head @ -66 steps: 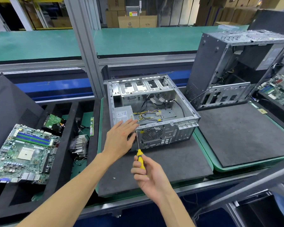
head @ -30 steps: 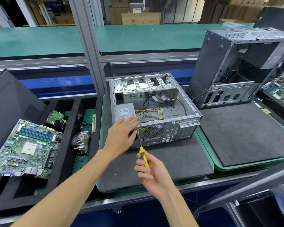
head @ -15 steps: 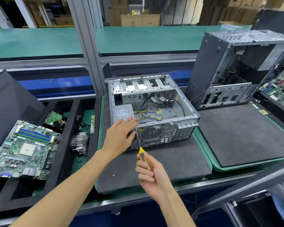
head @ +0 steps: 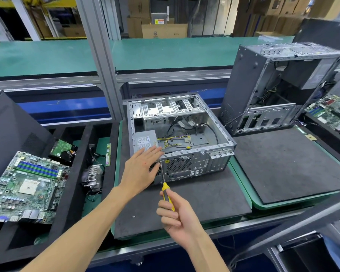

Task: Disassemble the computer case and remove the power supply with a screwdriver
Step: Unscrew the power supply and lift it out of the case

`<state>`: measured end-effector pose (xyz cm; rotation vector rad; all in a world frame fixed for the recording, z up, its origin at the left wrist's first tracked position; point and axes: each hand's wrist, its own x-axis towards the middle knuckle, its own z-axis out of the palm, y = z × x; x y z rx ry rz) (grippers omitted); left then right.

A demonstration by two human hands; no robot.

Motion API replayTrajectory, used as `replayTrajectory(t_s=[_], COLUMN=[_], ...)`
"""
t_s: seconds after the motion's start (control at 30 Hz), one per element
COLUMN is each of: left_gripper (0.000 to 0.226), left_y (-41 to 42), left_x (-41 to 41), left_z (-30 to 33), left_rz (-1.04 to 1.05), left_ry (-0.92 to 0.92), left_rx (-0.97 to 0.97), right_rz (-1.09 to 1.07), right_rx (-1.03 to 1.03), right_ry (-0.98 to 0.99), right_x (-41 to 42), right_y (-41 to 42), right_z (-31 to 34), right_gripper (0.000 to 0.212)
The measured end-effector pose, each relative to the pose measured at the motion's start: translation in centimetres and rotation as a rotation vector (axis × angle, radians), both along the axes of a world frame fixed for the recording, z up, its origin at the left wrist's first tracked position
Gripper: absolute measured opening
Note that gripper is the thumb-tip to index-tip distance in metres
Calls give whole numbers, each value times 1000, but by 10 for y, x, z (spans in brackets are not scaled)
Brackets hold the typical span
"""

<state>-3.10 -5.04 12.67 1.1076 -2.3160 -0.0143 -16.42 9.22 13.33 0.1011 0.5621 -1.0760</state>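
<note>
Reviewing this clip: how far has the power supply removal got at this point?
Done: the computer case lies open on the mat, side panel off, interior mostly stripped. In hand: the right hand grips the yellow screwdriver, tip at the rear panel's upper left corner, while the left hand rests flat there. Left: the power supply sits inside, not yet lifted out.

Bare grey metal computer case (head: 196, 163) on matt black foam mat (head: 204, 197)

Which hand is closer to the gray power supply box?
The left hand. Its straight fingers rest on the power supply. The right hand is lower, nearer the person, holding the screwdriver.
</note>
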Motion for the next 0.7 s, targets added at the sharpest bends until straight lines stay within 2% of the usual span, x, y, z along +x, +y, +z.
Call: replayTrajectory(t_s=[0.17,0.3,0.43,0.6,0.7], left_gripper=[41,42,41,40,41], left_y=[0,-1,-2,-2,-1], left_x=[0,0,0,1,0], left_z=[0,-1,-2,-2,-2], left_rz=[-2,-6,-8,-8,-6], left_ry=[15,9,25,29,20], left_rx=[-9,-9,-13,-30,-30], right_rz=[3,-43,-51,-8,-17], right_rx=[28,47,6,37,62], right_ry=[28,-26,13,31,-52], right_x=[0,0,0,-1,-3], right_y=[-1,0,-1,-3,-3], right_z=[-1,-1,0,-4,-4], right_gripper=[28,16,11,35,26])
